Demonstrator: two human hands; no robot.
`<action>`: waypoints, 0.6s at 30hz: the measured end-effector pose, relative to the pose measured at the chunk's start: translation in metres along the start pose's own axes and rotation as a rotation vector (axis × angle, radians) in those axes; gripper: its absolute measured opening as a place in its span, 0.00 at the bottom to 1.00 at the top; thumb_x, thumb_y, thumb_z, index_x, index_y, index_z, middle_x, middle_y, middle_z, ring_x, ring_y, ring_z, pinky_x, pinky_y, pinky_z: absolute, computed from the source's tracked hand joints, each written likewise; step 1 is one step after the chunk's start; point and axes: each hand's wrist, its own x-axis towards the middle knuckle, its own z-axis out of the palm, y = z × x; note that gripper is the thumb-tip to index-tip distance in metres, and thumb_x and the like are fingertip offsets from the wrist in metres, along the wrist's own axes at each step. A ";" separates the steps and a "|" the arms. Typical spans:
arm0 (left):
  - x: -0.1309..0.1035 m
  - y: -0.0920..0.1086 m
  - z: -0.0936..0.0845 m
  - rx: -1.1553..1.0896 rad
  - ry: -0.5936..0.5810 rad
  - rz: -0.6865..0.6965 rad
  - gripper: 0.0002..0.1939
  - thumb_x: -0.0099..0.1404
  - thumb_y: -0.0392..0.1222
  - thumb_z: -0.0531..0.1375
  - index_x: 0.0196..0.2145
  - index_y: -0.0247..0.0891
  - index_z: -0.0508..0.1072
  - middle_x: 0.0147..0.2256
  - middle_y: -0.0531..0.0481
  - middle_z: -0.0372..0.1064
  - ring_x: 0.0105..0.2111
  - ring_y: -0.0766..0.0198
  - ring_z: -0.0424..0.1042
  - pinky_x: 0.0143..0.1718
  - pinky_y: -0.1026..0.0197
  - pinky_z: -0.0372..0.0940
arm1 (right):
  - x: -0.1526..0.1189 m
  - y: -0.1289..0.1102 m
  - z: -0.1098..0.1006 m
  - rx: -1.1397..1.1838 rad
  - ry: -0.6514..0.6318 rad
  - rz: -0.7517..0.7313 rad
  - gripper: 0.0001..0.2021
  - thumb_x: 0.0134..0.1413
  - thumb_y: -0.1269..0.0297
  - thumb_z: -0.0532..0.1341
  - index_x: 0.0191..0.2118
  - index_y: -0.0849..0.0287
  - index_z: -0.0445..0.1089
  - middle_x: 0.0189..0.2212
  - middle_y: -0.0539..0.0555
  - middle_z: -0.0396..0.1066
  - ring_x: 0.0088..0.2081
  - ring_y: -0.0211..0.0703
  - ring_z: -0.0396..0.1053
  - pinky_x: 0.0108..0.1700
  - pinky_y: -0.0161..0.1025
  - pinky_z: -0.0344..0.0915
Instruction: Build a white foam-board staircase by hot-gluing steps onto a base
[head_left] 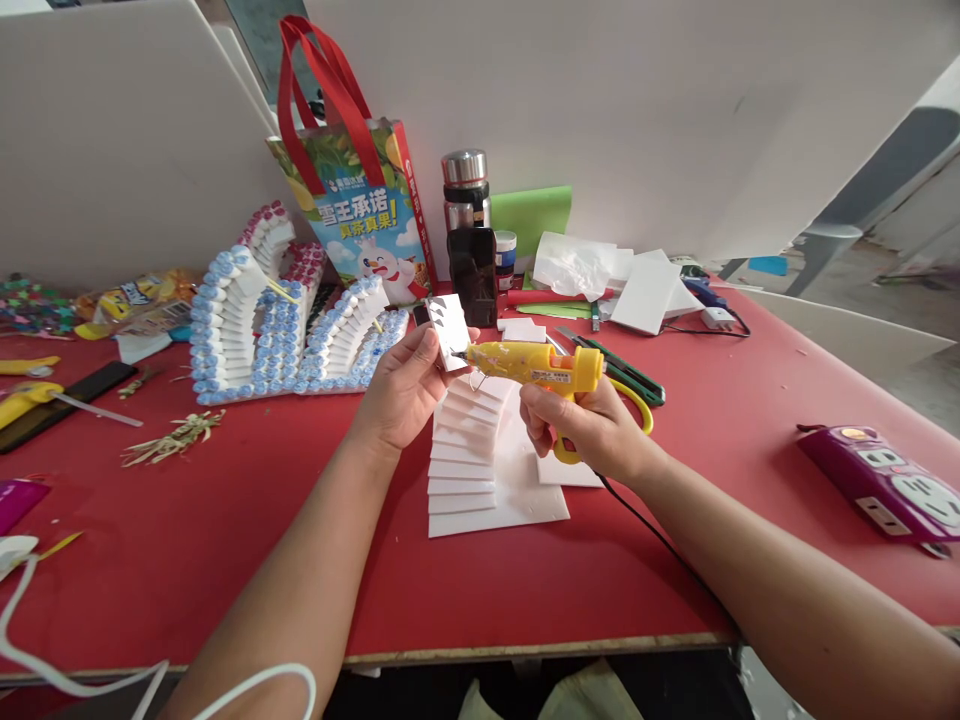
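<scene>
My left hand [405,385] pinches a small white board piece [448,335] upright; dark marks show on its face. In my right hand [589,425] is a yellow hot glue gun [536,365], its nozzle at the lower edge of that piece. Contact between nozzle and piece is too small to make out. Below both hands lies a white foam board sheet [525,495] bearing a curved, fan-like row of white strips [461,465], like a small staircase. Its upper end is partly hidden by my hands and the glue gun.
Behind stand blue-and-white stair models [247,330], a gift bag [360,220], a steel thermos [465,180] and a black phone [472,275]. A green cutter [626,370] lies beyond the glue gun. A purple power strip [881,480] sits at right; the gun's black cord [660,545] crosses the table's front.
</scene>
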 end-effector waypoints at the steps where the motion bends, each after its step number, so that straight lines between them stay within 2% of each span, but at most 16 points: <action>1: 0.000 0.000 0.000 -0.002 -0.002 0.000 0.13 0.63 0.46 0.69 0.42 0.36 0.80 0.45 0.41 0.80 0.45 0.56 0.79 0.44 0.58 0.74 | 0.000 0.000 0.000 -0.002 -0.001 -0.002 0.24 0.65 0.49 0.59 0.21 0.58 0.65 0.18 0.50 0.66 0.22 0.37 0.65 0.26 0.38 0.62; 7: 0.001 0.001 0.002 -0.021 0.021 0.005 0.14 0.63 0.45 0.69 0.44 0.36 0.79 0.46 0.40 0.80 0.49 0.53 0.78 0.46 0.56 0.74 | 0.000 0.001 0.000 -0.007 -0.011 -0.004 0.25 0.65 0.49 0.60 0.21 0.58 0.64 0.17 0.50 0.66 0.22 0.37 0.64 0.26 0.38 0.61; 18: 0.001 0.003 -0.001 0.001 0.018 0.026 0.16 0.62 0.47 0.69 0.46 0.37 0.79 0.48 0.40 0.79 0.45 0.54 0.80 0.48 0.54 0.72 | 0.000 0.002 0.000 -0.001 -0.023 -0.010 0.24 0.65 0.49 0.60 0.21 0.59 0.65 0.17 0.50 0.66 0.22 0.37 0.65 0.27 0.38 0.62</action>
